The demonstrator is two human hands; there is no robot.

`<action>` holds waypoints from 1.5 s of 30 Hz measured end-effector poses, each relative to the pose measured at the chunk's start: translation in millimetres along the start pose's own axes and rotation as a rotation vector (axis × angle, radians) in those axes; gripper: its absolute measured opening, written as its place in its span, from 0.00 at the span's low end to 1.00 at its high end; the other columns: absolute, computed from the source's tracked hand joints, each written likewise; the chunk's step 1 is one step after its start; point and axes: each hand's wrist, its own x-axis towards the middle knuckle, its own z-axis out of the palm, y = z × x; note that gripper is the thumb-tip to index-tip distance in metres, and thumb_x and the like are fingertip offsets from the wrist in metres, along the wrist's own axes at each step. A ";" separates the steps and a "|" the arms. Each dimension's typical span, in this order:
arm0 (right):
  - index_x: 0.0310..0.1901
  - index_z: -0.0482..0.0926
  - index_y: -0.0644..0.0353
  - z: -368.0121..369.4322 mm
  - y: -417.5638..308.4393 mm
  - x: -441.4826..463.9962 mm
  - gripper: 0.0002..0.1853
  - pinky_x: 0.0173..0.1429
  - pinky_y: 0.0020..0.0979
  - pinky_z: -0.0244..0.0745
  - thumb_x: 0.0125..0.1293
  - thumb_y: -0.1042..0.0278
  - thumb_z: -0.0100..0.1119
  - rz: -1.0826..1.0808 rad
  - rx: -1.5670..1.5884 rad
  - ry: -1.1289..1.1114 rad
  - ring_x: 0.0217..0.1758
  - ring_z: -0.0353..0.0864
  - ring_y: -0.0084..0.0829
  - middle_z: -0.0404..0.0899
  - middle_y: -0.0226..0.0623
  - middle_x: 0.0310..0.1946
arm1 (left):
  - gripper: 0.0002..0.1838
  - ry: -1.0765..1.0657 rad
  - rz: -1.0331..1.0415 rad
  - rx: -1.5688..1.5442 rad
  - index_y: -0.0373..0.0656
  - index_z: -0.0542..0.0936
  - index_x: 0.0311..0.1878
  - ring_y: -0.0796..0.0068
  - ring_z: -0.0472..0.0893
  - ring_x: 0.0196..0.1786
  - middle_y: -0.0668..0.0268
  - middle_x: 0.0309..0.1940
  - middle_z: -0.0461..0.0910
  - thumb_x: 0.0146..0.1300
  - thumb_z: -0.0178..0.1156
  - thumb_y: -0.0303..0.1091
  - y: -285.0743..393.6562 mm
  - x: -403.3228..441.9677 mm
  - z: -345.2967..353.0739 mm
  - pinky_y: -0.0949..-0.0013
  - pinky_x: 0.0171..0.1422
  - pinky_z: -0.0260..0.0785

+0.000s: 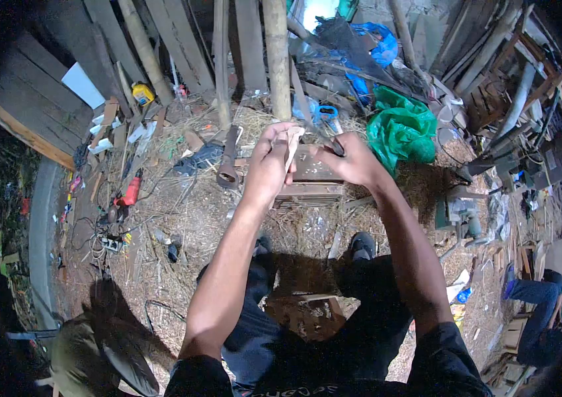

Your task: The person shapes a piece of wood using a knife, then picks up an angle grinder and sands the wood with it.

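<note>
My left hand [269, 159] is closed around a pale piece of wood [292, 140], held upright with its top end showing above the fingers. My right hand [354, 160] grips a knife by its dark handle [338, 147]. The thin grey blade [313, 135] points up and left toward the wood; I cannot tell whether it touches. Below both hands stands a low wooden block or bench [314, 169]. Left of it lies a dark wooden bar with a rounded end [228, 169].
Wood shavings and scraps cover the ground. A red power tool [130, 190] and a power strip [112, 244] lie to the left. A green plastic bag [403, 126] and a blue-handled saw [326, 114] are ahead. Other people sit at lower left [86, 357] and right [537, 298].
</note>
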 end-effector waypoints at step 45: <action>0.30 0.80 0.64 6.5 39.3 29.8 0.18 0.24 0.39 0.68 0.66 0.55 0.56 0.315 0.408 0.307 0.17 0.75 0.37 0.75 0.39 0.15 | 0.13 0.148 -0.005 -0.013 0.42 0.74 0.53 0.85 0.65 0.21 0.72 0.24 0.70 0.74 0.44 0.36 -13.0 23.0 22.2 0.75 0.21 0.56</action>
